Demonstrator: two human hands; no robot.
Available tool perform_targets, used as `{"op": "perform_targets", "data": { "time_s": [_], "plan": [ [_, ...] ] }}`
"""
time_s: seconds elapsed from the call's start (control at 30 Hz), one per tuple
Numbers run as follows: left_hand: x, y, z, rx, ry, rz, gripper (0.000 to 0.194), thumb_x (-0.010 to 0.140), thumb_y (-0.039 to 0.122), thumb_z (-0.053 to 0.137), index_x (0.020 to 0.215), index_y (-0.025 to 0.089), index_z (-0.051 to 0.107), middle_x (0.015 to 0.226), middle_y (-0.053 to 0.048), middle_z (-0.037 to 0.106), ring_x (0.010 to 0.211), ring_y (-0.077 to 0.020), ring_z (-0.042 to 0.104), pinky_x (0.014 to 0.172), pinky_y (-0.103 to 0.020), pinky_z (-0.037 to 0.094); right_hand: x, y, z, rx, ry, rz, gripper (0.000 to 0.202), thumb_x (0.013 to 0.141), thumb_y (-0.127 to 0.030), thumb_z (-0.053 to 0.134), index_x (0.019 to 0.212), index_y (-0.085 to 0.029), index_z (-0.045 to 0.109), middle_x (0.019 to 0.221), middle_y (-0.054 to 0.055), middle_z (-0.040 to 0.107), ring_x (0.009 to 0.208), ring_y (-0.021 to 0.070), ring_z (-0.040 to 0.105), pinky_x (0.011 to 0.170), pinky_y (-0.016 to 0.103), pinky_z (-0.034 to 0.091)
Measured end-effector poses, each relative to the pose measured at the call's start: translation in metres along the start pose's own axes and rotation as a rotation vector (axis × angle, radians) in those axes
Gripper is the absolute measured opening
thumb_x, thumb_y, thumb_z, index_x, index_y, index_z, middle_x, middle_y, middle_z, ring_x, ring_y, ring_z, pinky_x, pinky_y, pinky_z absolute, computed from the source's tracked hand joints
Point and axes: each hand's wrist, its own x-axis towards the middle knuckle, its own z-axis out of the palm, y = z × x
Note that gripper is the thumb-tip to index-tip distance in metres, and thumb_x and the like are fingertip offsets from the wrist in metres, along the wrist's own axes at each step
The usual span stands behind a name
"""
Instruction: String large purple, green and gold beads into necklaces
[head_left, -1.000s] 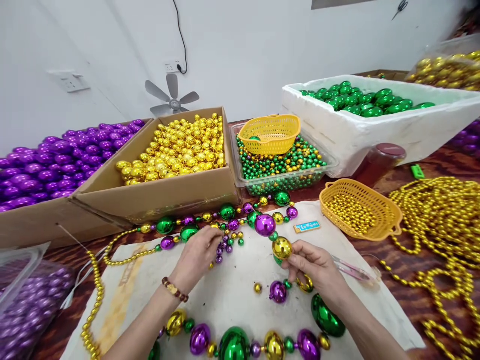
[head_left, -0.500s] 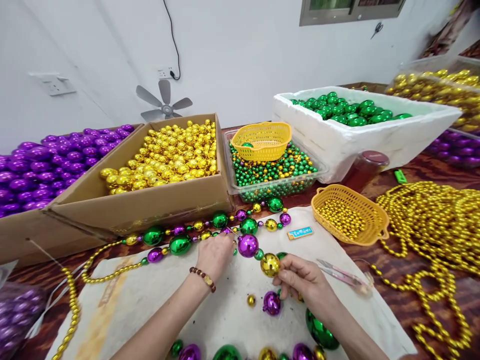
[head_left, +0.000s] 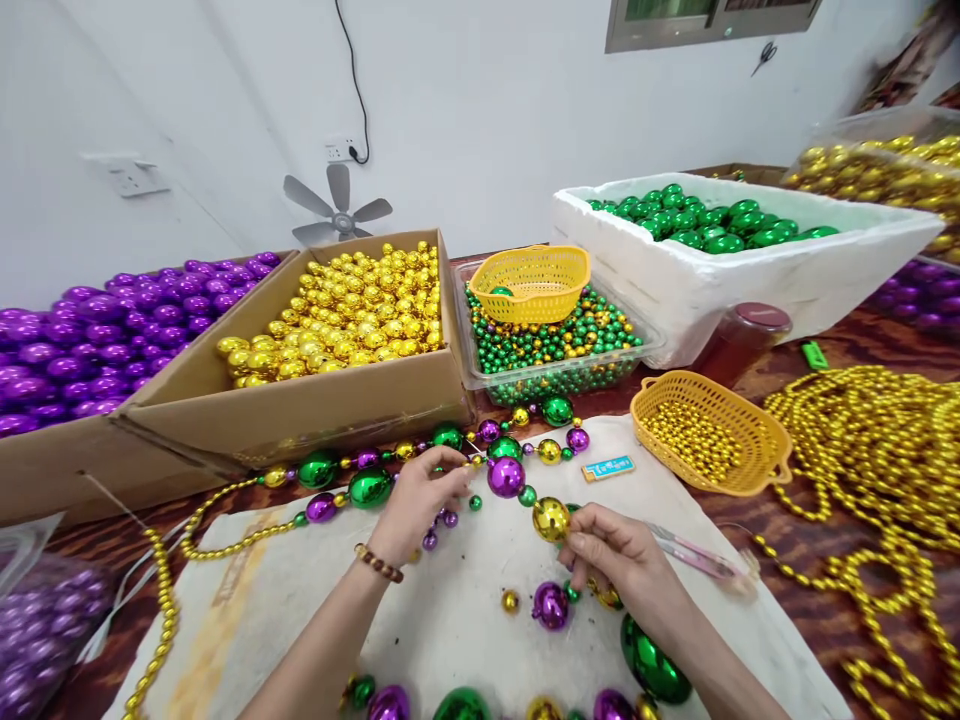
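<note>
My left hand (head_left: 424, 497) has thumb and forefinger brought together beside a small gold bead (head_left: 478, 460), near the tip of a thin wire. Close to those fingers hang a purple bead (head_left: 506, 477), a small green bead (head_left: 527, 495) and a large gold bead (head_left: 551, 519) in a row. The gold one is pinched at its right side by my right hand (head_left: 611, 548). Under that hand sit a purple bead (head_left: 550, 605) and a loose gold bead (head_left: 510, 601). A finished-looking strand with green ovals (head_left: 370, 488) lies behind my left hand.
Boxes of purple beads (head_left: 112, 330) and gold beads (head_left: 360, 310) stand at the back left. A foam box (head_left: 675, 290) holds green beads. A yellow basket (head_left: 757, 450), gold chains (head_left: 870, 430) and pink-handled snips (head_left: 694, 555) are to the right. A cloth (head_left: 300, 610) covers the table.
My left hand has drawn back a little to the left and lifted its fingers, uncovering small purple and green beads on the cloth. My right hand keeps its pinch; the view has shifted slightly.
</note>
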Motion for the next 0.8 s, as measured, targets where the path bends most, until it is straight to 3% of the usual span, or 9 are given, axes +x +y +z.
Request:
{"op": "perform_targets", "data": {
  "time_s": [0.1,0.27,0.5,0.8],
  "plan": [
    [-0.006,0.002,-0.006,-0.604,-0.043,-0.099,0.018,0.078,0.026,0.070,0.092,0.015,0.065,0.088,-0.007,0.069,0.081,-0.0197,0.069,0.077,-0.033,0.054,0.002,0.001,0.001,-0.062,0.002,-0.005,0.023,0.090,-0.038,0.055,0.081,-0.016,0.059,0.074,0.002,0.067,0.057,0.0119,0.060,0.055,0.022,0.036],
    [-0.016,0.011,-0.008,-0.980,-0.041,-0.130,0.020,0.082,0.013,0.066,0.102,0.013,0.068,0.086,-0.006,0.068,0.079,-0.0136,0.067,0.078,-0.027,0.055,0.001,0.001,0.001,-0.154,-0.008,-0.010,0.023,0.091,-0.036,0.052,0.081,-0.017,0.058,0.074,0.001,0.065,0.060,0.0135,0.060,0.059,0.025,0.040],
    [-0.023,0.019,-0.004,-1.019,-0.008,-0.109,0.018,0.085,0.014,0.063,0.102,0.009,0.069,0.085,-0.009,0.069,0.082,-0.0165,0.067,0.083,-0.033,0.056,-0.004,-0.006,0.002,-0.264,-0.024,-0.045,0.022,0.094,-0.031,0.048,0.080,-0.018,0.057,0.070,-0.001,0.063,0.062,0.0135,0.060,0.061,0.024,0.041],
    [-0.021,0.024,0.001,-1.022,0.015,-0.084,0.016,0.083,0.014,0.066,0.099,0.010,0.070,0.080,-0.006,0.067,0.079,-0.0127,0.064,0.087,-0.034,0.054,-0.004,-0.002,0.000,-0.265,-0.006,-0.049,0.022,0.095,-0.032,0.048,0.081,-0.018,0.057,0.071,-0.001,0.063,0.060,0.0122,0.059,0.060,0.023,0.041]
  ]
}}
